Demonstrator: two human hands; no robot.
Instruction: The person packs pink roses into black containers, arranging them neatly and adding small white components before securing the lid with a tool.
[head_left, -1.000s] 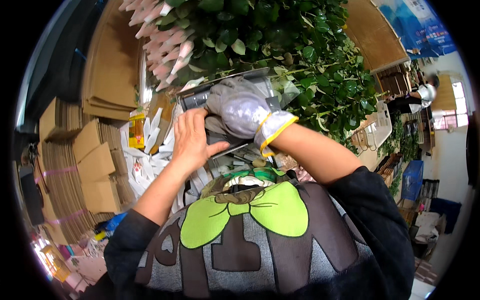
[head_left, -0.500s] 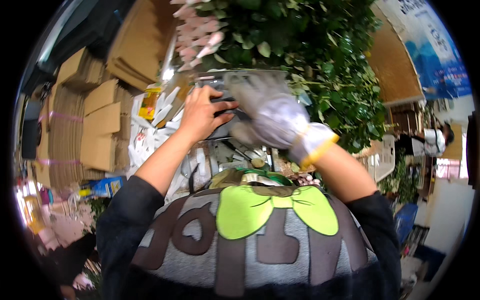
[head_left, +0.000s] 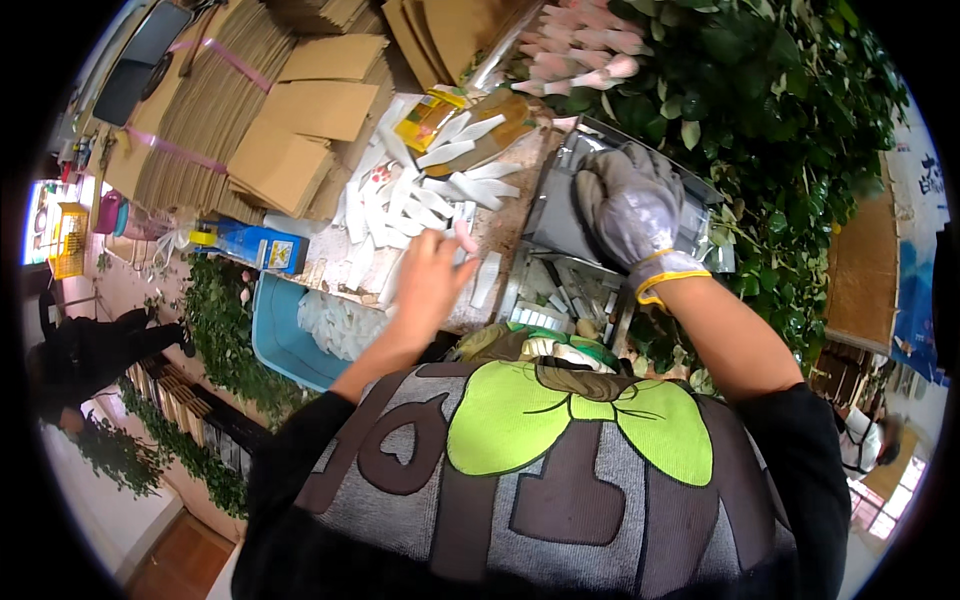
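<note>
My bare left hand (head_left: 437,275) is low over a pile of white strip-like sleeves (head_left: 400,200) on the worktable, thumb and fingers bent and apart. A small pink tip shows at its fingers; I cannot tell whether it is a fingertip or a bud. My right hand (head_left: 635,210), in a grey glove with a yellow cuff, lies over a grey tray (head_left: 555,215) with clear plastic about its edges, fingers stretched and pointing down into it. Beyond the tray lie pink rose buds (head_left: 590,45) with their leafy green stems (head_left: 770,90) stacked to the right.
Bundled flat cardboard (head_left: 200,110) stands at the left. A yellow packet (head_left: 425,120) and a blue box (head_left: 265,247) are on the table. Below its left edge is a light-blue tub (head_left: 275,330) of white pieces. A compartment of small tools (head_left: 565,295) sits before the tray.
My left hand has left the tray and moved left to the white sleeves. My gloved right hand has stayed at the tray. The whole view has swung left.
</note>
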